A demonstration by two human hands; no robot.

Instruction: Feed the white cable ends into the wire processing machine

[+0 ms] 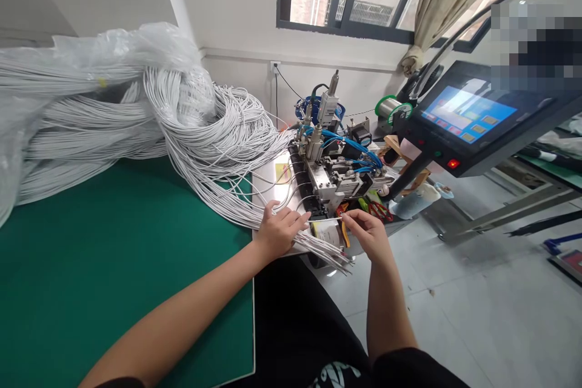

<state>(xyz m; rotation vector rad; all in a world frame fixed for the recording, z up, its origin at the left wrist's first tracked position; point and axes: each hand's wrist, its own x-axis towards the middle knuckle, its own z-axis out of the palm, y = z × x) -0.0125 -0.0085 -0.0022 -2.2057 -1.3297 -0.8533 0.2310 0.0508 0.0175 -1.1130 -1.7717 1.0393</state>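
Note:
My left hand (278, 229) rests palm down on a fanned bunch of thin white cables (318, 247), fingers together and pinching one cable's end. My right hand (366, 231) pinches the other part of that same short stretch of white cable (328, 219), holding it level just in front of a small metal machine (334, 173) with blue air hoses. The cable ends stick out past the table edge below my hands. A big heap of coiled white cables (182, 127) feeds from the left, partly under a clear plastic bag (91, 54).
A green mat (91, 267) covers the table on the left. A touchscreen panel (468, 114) on an arm stands at right, with a red lit button. Red-handled tools (377, 211) lie beside the machine. A wire spool (391, 108) sits behind. Grey floor lies to the right.

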